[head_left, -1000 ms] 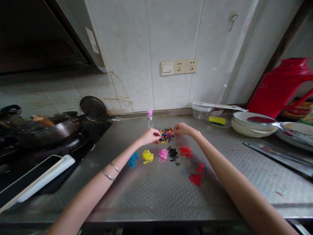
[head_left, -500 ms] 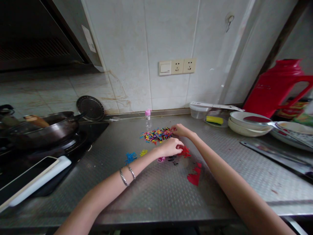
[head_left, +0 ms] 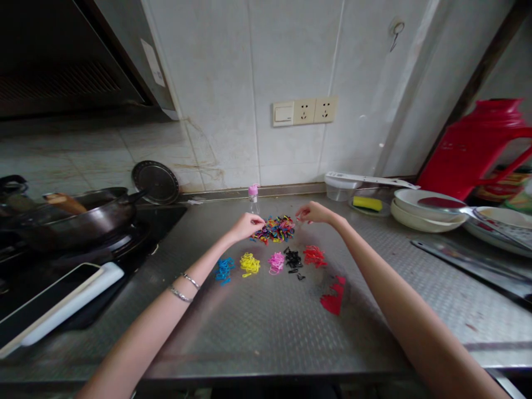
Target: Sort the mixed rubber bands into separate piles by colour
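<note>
A mixed heap of small coloured loops (head_left: 274, 229), shaped like plastic safety pins, lies on the metal counter between my hands. At its left edge my left hand (head_left: 246, 226) has fingertips pinched; whatever they hold is too small to name. My right hand (head_left: 316, 213) is just right of the heap, fingers curled together, their contents unclear. Nearer to me runs a row of single-colour piles: blue (head_left: 225, 270), yellow (head_left: 250, 264), pink (head_left: 276, 262), black (head_left: 293, 259) and red (head_left: 315, 256). A torn red piece (head_left: 333, 298) lies in front at the right.
Behind the heap stands a small clear bottle with a pink cap (head_left: 253, 192). To the left are a pan (head_left: 83, 216) on the stove and a phone on a white stand (head_left: 70, 305). Bowls (head_left: 426, 219), a yellow sponge (head_left: 367, 204), a knife (head_left: 465, 263) and a red flask (head_left: 465, 149) occupy the right.
My left hand has moved left and back, from over the red pile to the heap's left edge, uncovering the black and yellow piles. My right hand stays by the heap's right side; the view shifts slightly.
</note>
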{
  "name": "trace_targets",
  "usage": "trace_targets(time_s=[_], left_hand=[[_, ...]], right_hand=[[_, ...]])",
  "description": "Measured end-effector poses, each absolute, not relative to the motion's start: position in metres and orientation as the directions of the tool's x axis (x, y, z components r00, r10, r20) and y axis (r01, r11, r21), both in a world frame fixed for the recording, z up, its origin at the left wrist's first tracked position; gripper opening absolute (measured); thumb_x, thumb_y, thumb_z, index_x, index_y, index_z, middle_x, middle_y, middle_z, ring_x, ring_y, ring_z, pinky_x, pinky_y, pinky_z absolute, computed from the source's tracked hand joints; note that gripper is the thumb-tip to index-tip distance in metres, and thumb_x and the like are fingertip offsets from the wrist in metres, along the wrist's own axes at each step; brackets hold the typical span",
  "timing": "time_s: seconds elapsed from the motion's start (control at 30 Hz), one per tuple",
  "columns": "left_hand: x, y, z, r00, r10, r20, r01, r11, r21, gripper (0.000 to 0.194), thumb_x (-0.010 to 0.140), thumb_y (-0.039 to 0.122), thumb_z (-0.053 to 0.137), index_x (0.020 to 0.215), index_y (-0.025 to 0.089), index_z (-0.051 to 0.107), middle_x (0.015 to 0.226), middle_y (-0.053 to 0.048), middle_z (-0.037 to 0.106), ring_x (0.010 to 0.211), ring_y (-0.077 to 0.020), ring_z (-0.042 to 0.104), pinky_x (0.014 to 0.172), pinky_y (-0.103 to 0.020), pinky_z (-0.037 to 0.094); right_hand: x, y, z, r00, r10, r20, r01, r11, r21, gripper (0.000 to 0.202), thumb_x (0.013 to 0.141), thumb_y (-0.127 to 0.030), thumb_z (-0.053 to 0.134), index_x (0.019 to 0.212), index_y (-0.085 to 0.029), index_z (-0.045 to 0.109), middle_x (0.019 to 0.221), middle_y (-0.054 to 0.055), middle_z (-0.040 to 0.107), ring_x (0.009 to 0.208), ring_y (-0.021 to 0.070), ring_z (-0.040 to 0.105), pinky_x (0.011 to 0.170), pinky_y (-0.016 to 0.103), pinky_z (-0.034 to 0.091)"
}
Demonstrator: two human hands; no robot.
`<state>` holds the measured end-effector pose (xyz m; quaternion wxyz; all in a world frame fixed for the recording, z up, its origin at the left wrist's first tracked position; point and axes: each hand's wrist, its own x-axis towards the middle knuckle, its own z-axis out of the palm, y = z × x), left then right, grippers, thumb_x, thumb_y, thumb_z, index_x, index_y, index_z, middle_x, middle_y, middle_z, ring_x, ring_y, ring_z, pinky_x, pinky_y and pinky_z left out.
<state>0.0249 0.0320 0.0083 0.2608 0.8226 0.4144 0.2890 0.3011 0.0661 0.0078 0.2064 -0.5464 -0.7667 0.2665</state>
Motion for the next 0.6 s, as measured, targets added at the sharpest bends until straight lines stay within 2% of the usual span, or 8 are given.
trace_targets(time_s=[0.1, 0.23, 0.47, 0.6], left_hand=[[0.01, 0.042, 0.0, 0.44, 0.867, 0.236, 0.55, -0.468, 0.692, 0.019, 0.068, 0.022, 0.056, 0.079, 0.009, 0.066, 0.077, -0.008, 0.067, 0.069, -0.0138, 0.058, 0.066, -0.024, 0.044], [0.003, 0.044, -0.012, 0.466, 0.871, 0.155, 0.57, -0.43, 0.7, 0.019, 0.067, 0.021, 0.057, 0.078, 0.009, 0.067, 0.076, -0.008, 0.067, 0.068, -0.0137, 0.059, 0.065, -0.023, 0.044], [0.005, 0.034, -0.004, 0.55, 0.83, 0.098, 0.582, -0.465, 0.667, 0.021, 0.065, 0.022, 0.057, 0.078, 0.01, 0.068, 0.073, -0.005, 0.066, 0.065, -0.012, 0.056, 0.061, -0.021, 0.041], [0.007, 0.024, 0.006, 0.602, 0.797, 0.052, 0.6, -0.494, 0.629, 0.019, 0.064, 0.02, 0.057, 0.076, 0.01, 0.068, 0.067, -0.002, 0.064, 0.059, -0.01, 0.052, 0.056, -0.019, 0.037]], right_hand=[[0.305, 0.064, 0.02, -0.32, 0.947, 0.031, 0.679, 0.252, -0.69, 0.029, 0.06, -0.013, 0.055, 0.088, -0.011, 0.065, 0.07, 0.005, 0.066, 0.057, 0.0117, 0.058, 0.047, 0.019, 0.047], [0.308, 0.057, 0.034, -0.337, 0.941, -0.018, 0.652, 0.22, -0.725, 0.031, 0.06, -0.015, 0.059, 0.09, -0.012, 0.065, 0.073, 0.006, 0.066, 0.06, 0.0119, 0.059, 0.051, 0.02, 0.049], [0.313, 0.044, 0.041, -0.407, 0.868, -0.285, 0.709, 0.104, -0.698, 0.036, 0.058, -0.02, 0.064, 0.095, -0.018, 0.065, 0.084, 0.006, 0.067, 0.069, 0.0127, 0.061, 0.056, 0.02, 0.05], [0.314, 0.035, 0.044, -0.464, 0.771, -0.436, 0.734, 0.059, -0.677, 0.031, 0.055, -0.023, 0.066, 0.085, -0.018, 0.067, 0.081, 0.006, 0.068, 0.068, 0.0126, 0.061, 0.058, 0.02, 0.049]])
